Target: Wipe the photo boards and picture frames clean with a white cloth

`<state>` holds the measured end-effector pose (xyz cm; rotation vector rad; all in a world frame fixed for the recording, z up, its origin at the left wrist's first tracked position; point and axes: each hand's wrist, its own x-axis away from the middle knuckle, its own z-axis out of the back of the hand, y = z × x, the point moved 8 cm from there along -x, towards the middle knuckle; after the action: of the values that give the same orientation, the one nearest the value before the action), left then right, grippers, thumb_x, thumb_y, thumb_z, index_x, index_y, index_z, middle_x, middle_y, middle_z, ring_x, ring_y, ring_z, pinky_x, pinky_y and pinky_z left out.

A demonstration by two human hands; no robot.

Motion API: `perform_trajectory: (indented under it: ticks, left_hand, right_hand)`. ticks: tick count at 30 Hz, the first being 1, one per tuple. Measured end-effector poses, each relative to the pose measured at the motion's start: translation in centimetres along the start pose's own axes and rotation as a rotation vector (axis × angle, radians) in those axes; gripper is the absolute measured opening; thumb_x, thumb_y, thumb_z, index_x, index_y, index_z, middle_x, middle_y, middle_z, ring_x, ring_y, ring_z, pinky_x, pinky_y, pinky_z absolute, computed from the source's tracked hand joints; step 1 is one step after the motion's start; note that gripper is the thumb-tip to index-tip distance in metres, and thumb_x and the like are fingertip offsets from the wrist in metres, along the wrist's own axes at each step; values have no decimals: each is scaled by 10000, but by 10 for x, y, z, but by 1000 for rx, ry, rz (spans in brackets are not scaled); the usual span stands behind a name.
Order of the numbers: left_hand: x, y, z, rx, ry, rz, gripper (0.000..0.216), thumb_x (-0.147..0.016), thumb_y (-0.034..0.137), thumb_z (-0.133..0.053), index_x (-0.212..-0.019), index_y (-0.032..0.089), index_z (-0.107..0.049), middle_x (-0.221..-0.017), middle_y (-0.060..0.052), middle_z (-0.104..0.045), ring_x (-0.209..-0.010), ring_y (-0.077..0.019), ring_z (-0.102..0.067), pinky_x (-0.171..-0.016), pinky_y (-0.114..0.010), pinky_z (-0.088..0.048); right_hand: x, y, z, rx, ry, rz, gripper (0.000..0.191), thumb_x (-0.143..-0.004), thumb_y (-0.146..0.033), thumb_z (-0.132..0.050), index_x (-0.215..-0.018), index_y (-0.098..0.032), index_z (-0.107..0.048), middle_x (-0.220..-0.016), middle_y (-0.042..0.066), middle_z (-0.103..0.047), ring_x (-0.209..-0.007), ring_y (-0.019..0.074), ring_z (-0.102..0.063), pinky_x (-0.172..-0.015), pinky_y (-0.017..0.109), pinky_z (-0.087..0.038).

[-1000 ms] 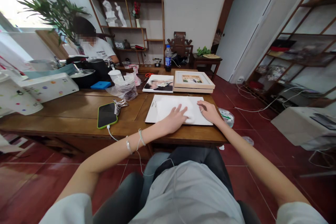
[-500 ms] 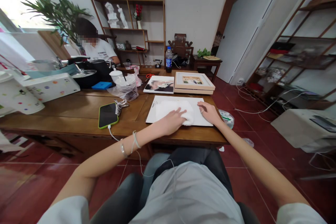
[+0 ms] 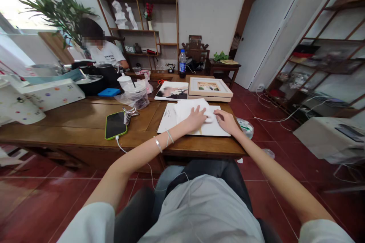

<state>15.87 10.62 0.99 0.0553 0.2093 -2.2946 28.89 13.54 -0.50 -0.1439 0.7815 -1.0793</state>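
A white panel (image 3: 182, 129), perhaps a frame or board, lies flat near the front edge of the wooden table, with small dark print at its upper left. On it is a white cloth (image 3: 188, 107), bunched under my left hand (image 3: 196, 117), whose fingers spread over the cloth and grip it. A narrow yellowish mark shows on the panel just below that hand. At the panel's right edge rests my right hand (image 3: 226, 121), its fingers extended and slightly bent on the surface; a ring is on one finger.
Behind the panel lie a photo panel (image 3: 172, 91) and a framed picture (image 3: 210, 88). To the left are a phone (image 3: 116, 125) on a cable, a bagged cup (image 3: 135, 93) and a patterned box (image 3: 54, 97). A bottle (image 3: 182, 63) stands farther back; a person (image 3: 104, 53) sits across.
My left hand has slid forward and slightly right over the panel, pushing the cloth toward the far edge. My right hand has stayed at the panel's right edge.
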Motion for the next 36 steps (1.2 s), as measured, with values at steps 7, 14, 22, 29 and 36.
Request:
perform_trajectory:
  ticks: [7,14,22,29,36]
  left_hand:
    - [69,55,19,-76,7,-177,323,-848,77,-473,-1099,146,-663,-1472,-154,-366,-1347,-406,-324,-1012,-559,-376]
    - [96,64,32,5,-5,-272,309,-896,122,-432,-1118,151,-645,-1477,-131,-375,-1358,-354,-331,-1010,-497,-401]
    - [12,11,7,35,-47,-69,357,-929,192,-437,-1264,183,-559,-1502,-123,-333,-1375,-363,-290,-1049,-538,-337]
    - [-22,8,-1,-4,-13,19,395,-922,93,-367,-1247,167,-580,-1521,-128,-289,-1391,-359,-256,-1089,-553,-264]
    - [24,57,14,-70,-5,-88,341,-863,107,-464,-1153,144,-638,-1484,-162,-346,-1344,-403,-329,-1026,-579,-344]
  right_hand:
    - [0,2,-1,-15,8,-13,306,-791,-113,-482,-1011,-166,-688,-1153,109,-676,-1123,255,-606,-1025,429,-427]
    - [1,0,1,-21,17,-7,302,-789,-113,-482,-1006,-156,-687,-1151,121,-675,-1123,261,-605,-1024,433,-426]
    - [-1,0,0,5,8,13,321,-779,-102,-474,-1009,-171,-688,-1137,110,-682,-1095,253,-618,-991,408,-443]
    - [1,-2,2,26,19,-3,388,-713,-52,-468,-997,-180,-700,-1018,87,-718,-972,244,-650,-913,365,-474]
    - [-1,15,3,-136,40,-142,304,-798,-178,-483,-995,-195,-713,-1068,71,-716,-1006,254,-647,-924,383,-470]
